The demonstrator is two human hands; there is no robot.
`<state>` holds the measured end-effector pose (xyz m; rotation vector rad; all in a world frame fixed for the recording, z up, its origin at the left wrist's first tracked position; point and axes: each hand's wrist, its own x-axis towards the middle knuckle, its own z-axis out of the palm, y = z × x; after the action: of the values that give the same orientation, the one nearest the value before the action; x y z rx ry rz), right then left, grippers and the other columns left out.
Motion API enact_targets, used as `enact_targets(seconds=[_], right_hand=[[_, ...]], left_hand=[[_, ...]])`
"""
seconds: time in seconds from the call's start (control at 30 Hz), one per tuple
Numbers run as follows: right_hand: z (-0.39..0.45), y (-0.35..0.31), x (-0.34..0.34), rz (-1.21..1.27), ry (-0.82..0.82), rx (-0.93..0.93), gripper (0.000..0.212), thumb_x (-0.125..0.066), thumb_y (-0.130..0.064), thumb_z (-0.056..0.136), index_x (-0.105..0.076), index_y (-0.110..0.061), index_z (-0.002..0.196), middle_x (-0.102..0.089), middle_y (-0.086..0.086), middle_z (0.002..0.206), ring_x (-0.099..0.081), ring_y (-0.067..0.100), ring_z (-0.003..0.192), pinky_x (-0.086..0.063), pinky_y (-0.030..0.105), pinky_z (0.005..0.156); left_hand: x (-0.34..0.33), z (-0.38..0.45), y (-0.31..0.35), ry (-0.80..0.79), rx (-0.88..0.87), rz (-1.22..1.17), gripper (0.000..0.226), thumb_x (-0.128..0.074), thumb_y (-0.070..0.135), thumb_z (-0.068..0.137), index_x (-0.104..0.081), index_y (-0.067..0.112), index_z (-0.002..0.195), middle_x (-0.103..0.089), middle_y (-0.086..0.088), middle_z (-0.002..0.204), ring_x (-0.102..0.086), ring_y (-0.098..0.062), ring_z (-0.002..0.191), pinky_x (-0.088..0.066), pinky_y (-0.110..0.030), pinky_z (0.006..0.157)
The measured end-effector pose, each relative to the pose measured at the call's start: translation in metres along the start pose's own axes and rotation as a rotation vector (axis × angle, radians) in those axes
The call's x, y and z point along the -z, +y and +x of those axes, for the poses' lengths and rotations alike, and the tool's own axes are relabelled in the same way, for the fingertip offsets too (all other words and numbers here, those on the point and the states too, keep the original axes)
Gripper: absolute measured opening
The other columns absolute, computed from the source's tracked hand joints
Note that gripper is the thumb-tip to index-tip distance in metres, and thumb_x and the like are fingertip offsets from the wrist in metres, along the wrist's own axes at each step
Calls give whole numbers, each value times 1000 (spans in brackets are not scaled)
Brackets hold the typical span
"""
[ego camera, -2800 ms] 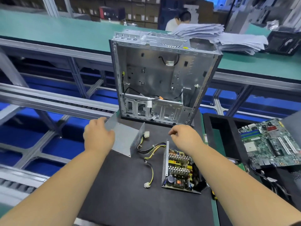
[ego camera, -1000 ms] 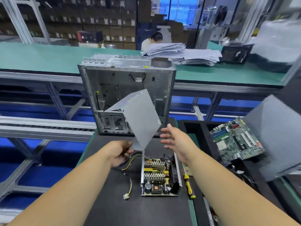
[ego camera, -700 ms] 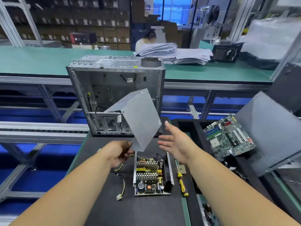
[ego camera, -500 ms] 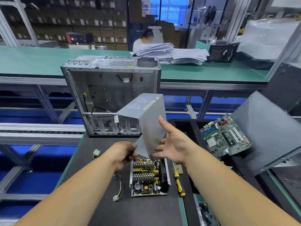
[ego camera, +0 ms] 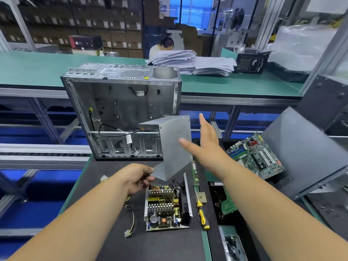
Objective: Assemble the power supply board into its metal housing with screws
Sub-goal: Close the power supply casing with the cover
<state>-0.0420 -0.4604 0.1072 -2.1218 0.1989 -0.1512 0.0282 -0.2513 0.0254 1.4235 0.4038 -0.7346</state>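
The left fingers [ego camera: 148,176] pinch the low corner of the cover [ego camera: 174,146], a bent sheet-metal shell, so it hangs tilted in the air over the tabletop [ego camera: 162,245] with its broad face turned toward the right hand [ego camera: 204,146]. That hand is spread flat, fingers straight; its thumb reaches to the cover's face, though contact is hard to judge, and the other fingers stand just clear of the right edge. It looks placed to catch and steady the sheet while the left hand [ego camera: 136,178] turns it, since one corner pinch gives little control over so wide a piece.

Directly below, the board [ego camera: 163,206] sits in its open metal tray on the dark mat, heat sinks and coils facing up, one side wall standing along its right edge. Its yellow and black leads [ego camera: 131,221] trail off to the left, ending in a white plug. The cover is held above it, probably to be lined up and lowered onto the tray.

A yellow-handled screwdriver [ego camera: 202,213] lies just right of the tray, close for the screws that come after. A small tray at the bottom edge seems to hold dark screws [ego camera: 231,247], too blurred to be sure. Behind stands an open computer case [ego camera: 122,113]; a motherboard [ego camera: 256,155] rests to the right.
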Motion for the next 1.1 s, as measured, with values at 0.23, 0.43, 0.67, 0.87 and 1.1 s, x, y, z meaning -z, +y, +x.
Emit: enact_targets(seconds=[0.23, 0.43, 0.67, 0.87, 1.1], right_hand=[[2, -9, -18, 965, -338, -521, 125, -89, -67, 40, -35, -24, 145, -42, 23, 144, -44, 51, 130, -29, 74, 104], [6, 4, -29, 1118, -368, -464, 90, -74, -74, 56, -62, -26, 131, -64, 14, 126, -58, 41, 111, -49, 60, 85], [19, 1, -28, 977, -331, -435, 88, -81, -58, 55, -59, -26, 134, -53, 21, 139, -48, 47, 129, -39, 64, 102], [40, -5, -4, 377, -399, -211, 136, -91, -41, 46, -10, -46, 154, -48, 4, 148, -53, 26, 128, -40, 52, 109], [51, 0, -13, -686, -700, 169, 148, -87, -70, 45, 27, -59, 141, -3, -17, 159, -7, 12, 149, -22, 43, 119]], left_hand=[[1, 8, 4, 43, -334, 190, 19, -50, 4, 97, -67, 2, 88, -68, -7, 63, -59, -14, 53, -47, -25, 56], [8, 10, 6, 6, -494, 316, 24, -52, 8, 98, -73, 7, 87, -70, -4, 66, -65, -11, 58, -47, -23, 57], [17, 23, 1, -127, -517, 247, 24, -55, 17, 98, -77, 17, 89, -75, -3, 81, -68, -11, 69, -52, -27, 68], [46, 48, -13, 47, -515, 577, 32, -43, 44, 102, -65, 25, 114, -66, 5, 120, -57, -17, 115, -41, -36, 98], [48, 58, -29, -30, -340, 857, 35, -59, 49, 91, -64, 26, 117, -66, 3, 119, -59, -17, 110, -45, -32, 98]])
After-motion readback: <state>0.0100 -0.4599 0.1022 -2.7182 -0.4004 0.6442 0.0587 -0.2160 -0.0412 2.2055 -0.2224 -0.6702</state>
